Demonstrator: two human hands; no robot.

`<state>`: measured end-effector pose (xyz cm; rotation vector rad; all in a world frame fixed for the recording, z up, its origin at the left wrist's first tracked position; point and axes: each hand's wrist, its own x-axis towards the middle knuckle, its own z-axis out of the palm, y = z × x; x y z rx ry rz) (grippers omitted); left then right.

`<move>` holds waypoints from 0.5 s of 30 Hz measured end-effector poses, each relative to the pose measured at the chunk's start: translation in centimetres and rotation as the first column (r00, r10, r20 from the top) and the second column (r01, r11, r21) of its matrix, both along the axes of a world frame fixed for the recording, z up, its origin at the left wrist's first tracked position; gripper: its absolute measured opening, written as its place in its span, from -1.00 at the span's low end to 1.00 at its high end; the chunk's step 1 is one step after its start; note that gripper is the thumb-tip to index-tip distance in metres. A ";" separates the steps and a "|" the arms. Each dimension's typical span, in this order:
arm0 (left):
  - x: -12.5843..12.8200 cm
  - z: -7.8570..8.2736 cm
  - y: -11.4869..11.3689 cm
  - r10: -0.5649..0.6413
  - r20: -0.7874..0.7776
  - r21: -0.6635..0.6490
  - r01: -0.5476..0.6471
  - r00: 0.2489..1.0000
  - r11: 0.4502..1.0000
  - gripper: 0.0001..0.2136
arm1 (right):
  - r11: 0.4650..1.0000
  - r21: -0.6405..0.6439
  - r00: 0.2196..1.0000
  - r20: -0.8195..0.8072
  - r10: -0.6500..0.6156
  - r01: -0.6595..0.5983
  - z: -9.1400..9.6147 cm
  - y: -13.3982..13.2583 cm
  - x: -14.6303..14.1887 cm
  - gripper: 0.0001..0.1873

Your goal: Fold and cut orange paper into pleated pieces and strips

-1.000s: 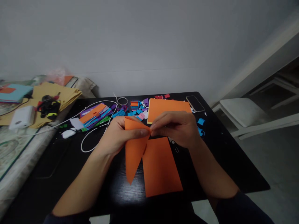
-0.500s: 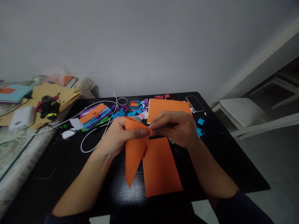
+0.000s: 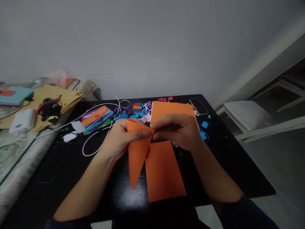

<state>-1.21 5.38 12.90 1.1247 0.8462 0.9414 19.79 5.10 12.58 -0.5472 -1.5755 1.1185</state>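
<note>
My left hand grips a folded sheet of orange paper, the thumb pressed flat on its front and the other fingers behind. The sheet hangs in a tapering shape, its pointed end downward above the black table. At the sheet's right corner is my right hand, its fingertips touching or very near the edge and its thumb slightly apart from them. Below, an orange paper rectangle lies on the table, with a small dark orange strip at its left edge, partly hidden by the held sheet.
Behind my hands lie an orange sheet stack, a phone and scattered coloured paper pieces. Leftward are a bundle of coloured papers, a looping white cable, a white earbud case and a white charger.
The held sheet's lower point has swung slightly right and up. My right thumb has come away from the sheet's corner, while my left hand keeps its grip.
</note>
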 end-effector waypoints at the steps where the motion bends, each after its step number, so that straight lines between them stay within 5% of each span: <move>1: 0.0 0.0 0.0 0.027 -0.010 0.017 -0.027 1.000 0.999 -0.85 | 0.999 -0.037 1.000 -0.004 0.003 -0.003 0.0 -0.1 0.0 -0.71; 15: -0.1 -0.2 -0.1 0.134 -0.125 0.158 -0.113 0.983 0.981 -0.86 | 0.991 -0.060 0.986 0.124 -0.110 0.118 0.3 -0.9 -0.7 -0.93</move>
